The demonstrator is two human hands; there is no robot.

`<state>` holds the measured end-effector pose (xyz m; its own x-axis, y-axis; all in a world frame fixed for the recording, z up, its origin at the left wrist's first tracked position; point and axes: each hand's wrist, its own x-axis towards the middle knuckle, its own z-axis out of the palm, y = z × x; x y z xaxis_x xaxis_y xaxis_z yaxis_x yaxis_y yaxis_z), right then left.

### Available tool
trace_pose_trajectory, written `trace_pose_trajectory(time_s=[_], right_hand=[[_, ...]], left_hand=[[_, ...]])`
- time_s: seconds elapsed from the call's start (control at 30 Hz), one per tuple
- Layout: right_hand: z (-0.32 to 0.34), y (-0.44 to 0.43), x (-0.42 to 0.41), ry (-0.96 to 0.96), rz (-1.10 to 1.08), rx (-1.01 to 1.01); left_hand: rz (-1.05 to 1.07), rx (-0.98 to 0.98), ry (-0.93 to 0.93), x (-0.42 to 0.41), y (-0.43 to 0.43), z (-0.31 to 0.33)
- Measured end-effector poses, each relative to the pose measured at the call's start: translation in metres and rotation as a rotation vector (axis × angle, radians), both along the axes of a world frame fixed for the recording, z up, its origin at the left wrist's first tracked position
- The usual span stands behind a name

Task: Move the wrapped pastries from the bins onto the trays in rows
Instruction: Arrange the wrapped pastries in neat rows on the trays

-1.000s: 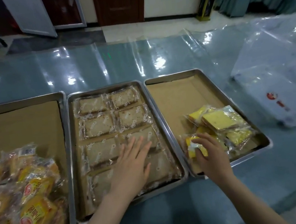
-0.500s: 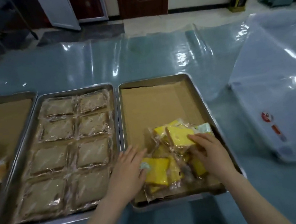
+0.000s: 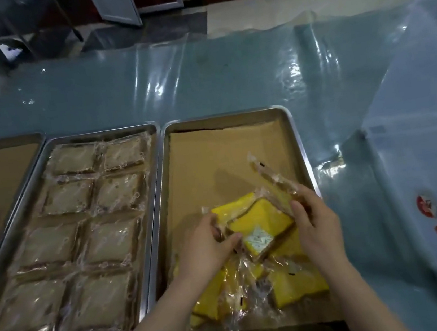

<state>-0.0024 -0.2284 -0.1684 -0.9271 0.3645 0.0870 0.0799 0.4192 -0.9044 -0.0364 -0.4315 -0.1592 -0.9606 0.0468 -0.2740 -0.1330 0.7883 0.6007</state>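
A heap of yellow wrapped pastries (image 3: 296, 282) lies at the near end of the right tray (image 3: 295, 138), which is lined with brown paper. My left hand (image 3: 208, 245) pinches the left edge of the top yellow pastry (image 3: 261, 225). My right hand (image 3: 316, 219) grips the wrapper at that pastry's right edge. The packet is tilted, raised a little over the heap. The middle tray (image 3: 152, 157) holds brown wrapped pastries (image 3: 114, 187) in two columns of neat rows.
A third paper-lined tray (image 3: 2, 155) sits at the far left, with a few wrapped buns at its edge. A large clear plastic bag with red print (image 3: 424, 194) lies to the right of the trays. Glossy plastic sheeting (image 3: 200, 78) covers the blue table beyond.
My left hand has left the middle tray and come to the yellow heap. Both hands now hold one yellow pastry, lifted off the pile. The view has swung right.
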Motion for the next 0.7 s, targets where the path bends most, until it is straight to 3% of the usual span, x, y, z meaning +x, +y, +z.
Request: trace_pose_trajectory(time_s=[0.13,0.27,0.4,0.5,0.57,0.7], right_hand=[[-0.004,0.004,-0.031,0.006,0.071,0.051],[-0.013,0.018,-0.074,-0.102,0.072,0.322],[-0.026,0.02,-0.115,-0.219,0.31,0.601],[-0.033,0.022,-0.135,-0.321,0.39,0.761],[-0.038,0.023,-0.144,-0.324,0.393,0.762],[-0.04,0.017,-0.146,-0.139,0.236,0.647]], left_hand=[[-0.032,-0.084,-0.084,-0.017,0.009,0.003],[-0.001,0.044,-0.091,-0.029,0.012,0.006],[0.193,0.221,-0.067,-0.044,-0.001,0.015],[0.299,0.283,0.05,-0.057,-0.018,0.026],[0.358,0.282,0.173,-0.068,-0.03,0.033],[0.342,0.324,0.372,-0.096,-0.036,0.033]])
